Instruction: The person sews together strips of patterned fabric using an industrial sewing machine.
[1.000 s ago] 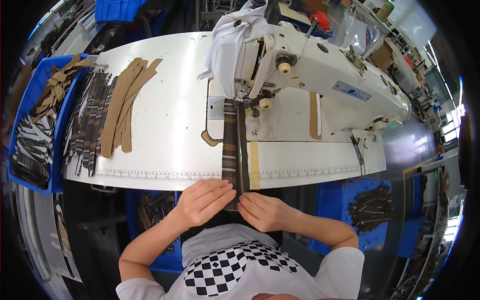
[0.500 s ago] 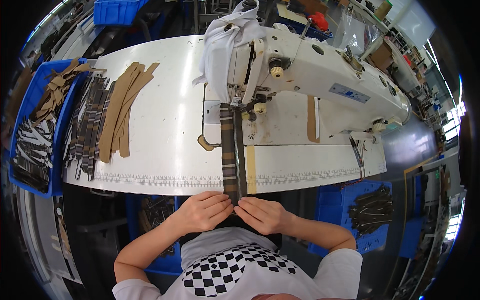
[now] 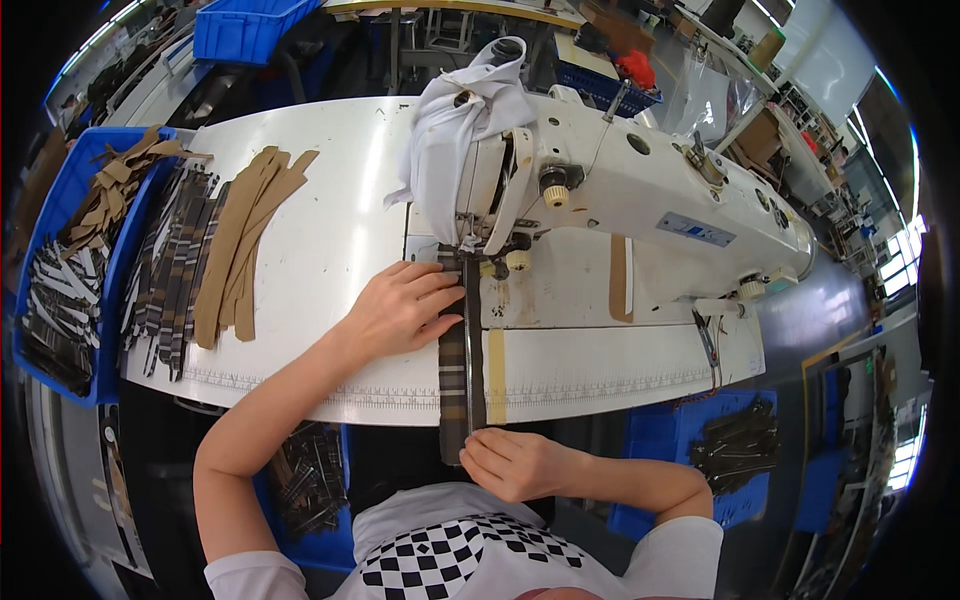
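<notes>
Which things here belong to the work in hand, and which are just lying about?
Seemingly in the work:
striped strip, under the left hand
zipper, pinched by the right hand
sewing machine
striped pieces piled at left

Seemingly just lying about:
red bundle beyond the sewing machine
blue crate, top left
cardboard box, upper right

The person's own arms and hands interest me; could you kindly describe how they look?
The left hand and right hand are bare, with no gloves, watch or bracelet showing. The left sleeve and right sleeve are short, white and plain.
</notes>
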The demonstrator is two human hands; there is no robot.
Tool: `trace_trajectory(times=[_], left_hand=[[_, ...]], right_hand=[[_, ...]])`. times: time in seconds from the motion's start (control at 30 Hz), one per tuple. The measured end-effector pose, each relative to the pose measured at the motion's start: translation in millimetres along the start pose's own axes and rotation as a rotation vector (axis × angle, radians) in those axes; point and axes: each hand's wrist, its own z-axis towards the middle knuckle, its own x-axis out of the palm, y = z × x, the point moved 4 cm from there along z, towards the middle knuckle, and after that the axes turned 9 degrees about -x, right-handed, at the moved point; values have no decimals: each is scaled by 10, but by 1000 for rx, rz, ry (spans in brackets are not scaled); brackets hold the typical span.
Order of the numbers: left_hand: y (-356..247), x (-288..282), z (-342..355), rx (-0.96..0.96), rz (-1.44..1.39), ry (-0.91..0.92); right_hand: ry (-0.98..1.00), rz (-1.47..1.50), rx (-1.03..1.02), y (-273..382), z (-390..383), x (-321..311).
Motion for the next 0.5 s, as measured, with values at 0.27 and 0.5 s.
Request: trace_trajectory(times=[0.27, 0.5], left_hand=[[156, 163, 2, -15, 12, 38], [139, 88, 58, -37, -23, 28]], right_hand=[[39, 14, 3, -145, -18, 56], [26, 53, 25, -379, -16, 82]])
